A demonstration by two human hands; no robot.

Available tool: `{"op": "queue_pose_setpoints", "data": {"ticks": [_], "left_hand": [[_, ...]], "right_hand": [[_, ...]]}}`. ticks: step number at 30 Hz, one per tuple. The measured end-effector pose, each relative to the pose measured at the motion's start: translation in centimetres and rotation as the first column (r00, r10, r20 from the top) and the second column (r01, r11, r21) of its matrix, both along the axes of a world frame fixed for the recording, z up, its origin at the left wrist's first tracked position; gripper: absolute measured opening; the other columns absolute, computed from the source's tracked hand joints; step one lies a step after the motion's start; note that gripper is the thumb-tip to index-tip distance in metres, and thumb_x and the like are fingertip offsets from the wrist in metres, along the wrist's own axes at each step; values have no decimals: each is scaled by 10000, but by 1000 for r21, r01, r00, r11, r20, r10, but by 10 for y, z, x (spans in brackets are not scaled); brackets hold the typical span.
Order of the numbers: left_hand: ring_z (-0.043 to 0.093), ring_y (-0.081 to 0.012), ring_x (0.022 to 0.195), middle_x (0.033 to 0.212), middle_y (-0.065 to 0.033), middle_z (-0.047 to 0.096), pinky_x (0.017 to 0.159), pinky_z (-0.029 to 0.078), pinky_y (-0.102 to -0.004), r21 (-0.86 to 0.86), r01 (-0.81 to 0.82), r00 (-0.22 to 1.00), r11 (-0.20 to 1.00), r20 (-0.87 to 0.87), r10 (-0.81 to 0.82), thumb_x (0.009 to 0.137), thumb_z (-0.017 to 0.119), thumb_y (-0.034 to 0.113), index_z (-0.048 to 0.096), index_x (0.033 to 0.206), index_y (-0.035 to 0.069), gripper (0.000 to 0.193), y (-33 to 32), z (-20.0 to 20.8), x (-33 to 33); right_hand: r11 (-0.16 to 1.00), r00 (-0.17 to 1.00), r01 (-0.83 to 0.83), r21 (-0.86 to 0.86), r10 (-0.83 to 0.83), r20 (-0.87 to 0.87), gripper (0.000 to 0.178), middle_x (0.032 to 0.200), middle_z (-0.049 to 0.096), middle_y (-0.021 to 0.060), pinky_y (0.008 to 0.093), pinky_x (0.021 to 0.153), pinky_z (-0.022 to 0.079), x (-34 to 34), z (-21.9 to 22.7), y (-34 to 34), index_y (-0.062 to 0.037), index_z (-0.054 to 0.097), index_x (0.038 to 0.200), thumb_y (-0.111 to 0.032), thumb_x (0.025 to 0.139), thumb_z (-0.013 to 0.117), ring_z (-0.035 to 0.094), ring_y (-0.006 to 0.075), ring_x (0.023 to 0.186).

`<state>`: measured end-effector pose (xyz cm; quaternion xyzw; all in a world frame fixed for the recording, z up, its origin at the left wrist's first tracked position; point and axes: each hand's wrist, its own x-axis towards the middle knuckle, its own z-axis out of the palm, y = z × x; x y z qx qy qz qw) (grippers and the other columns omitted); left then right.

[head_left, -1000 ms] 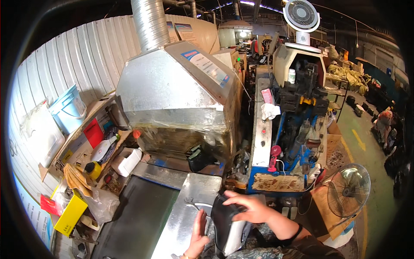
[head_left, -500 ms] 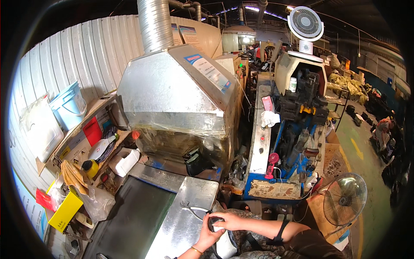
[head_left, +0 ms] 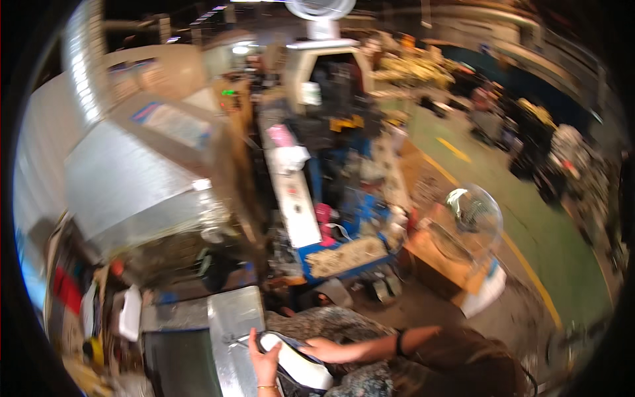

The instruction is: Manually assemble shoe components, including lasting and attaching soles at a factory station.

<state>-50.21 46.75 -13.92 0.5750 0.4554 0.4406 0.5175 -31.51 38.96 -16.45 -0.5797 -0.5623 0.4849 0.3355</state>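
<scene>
A shoe (head_left: 301, 362) with a white underside and dark edges lies between my two hands at the bottom of the view, tilted lengthwise. My left hand (head_left: 264, 360) grips its far left end, with the thumb on the white face. Along its right side, my right hand (head_left: 322, 349) rests with the fingers closed on the dark edge. Beside my left hand, on the shiny metal sheet (head_left: 231, 308), lies a pair of pliers, its handles blurred and partly hidden behind the fingers.
A dark conveyor belt (head_left: 178, 360) runs left of the metal sheet, under a metal hood (head_left: 132, 172). Ahead stands a blue-framed machine (head_left: 347, 258). At right are a cardboard box (head_left: 436, 264), a wire-cage fan (head_left: 473, 218) and a green floor (head_left: 529, 255) with yellow lines.
My view has swung right, so the hood and machine sit further left. The shoe now shows its white face more fully, and my right hand has moved from its end to its right side.
</scene>
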Motion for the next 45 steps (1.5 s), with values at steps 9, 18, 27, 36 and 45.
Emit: {"op": "queue_pose_setpoints", "data": {"ticks": [9,18,27,36,45], "left_hand": [[590,-263,1052,1192,-139,577,921,493,-403,-282,59,984,958,179,-8,963,525,179,422,1365,79,427,-44,63,27],[549,-300,1132,1228,-224,591,989,415,-392,-179,39,974,983,-214,-78,956,549,251,506,1311,-29,454,-46,106,40],[605,-296,959,1124,-233,609,821,484,-427,-290,159,752,944,-584,-306,946,545,305,449,1367,-6,532,-37,110,48],[573,-258,1110,1287,-115,548,978,448,-418,-477,295,776,828,625,83,1002,412,376,418,1389,98,477,-20,48,30],[666,-409,805,888,-226,686,683,527,-491,75,-173,230,982,-967,114,1019,304,406,651,967,-19,551,-25,41,10]], "right_hand": [[900,826,-154,-408,-109,-553,731,1234,606,119,335,891,459,28,17,10,-16,582,1258,-621,981,278,579,201,1047],[971,912,-236,-27,231,338,621,926,666,263,486,782,513,9,50,5,33,604,1105,-445,1021,217,661,401,856],[962,810,-209,176,69,582,538,750,658,247,476,573,528,20,40,1,129,478,1245,-339,993,394,660,380,639],[979,901,-112,-173,27,-434,769,1360,502,178,314,936,449,18,-4,-7,-50,149,1525,-427,965,518,559,218,1124],[972,999,-36,-232,32,-18,796,1422,354,326,430,983,420,-39,59,-5,-44,8,1515,-436,967,432,509,448,1192]]}}
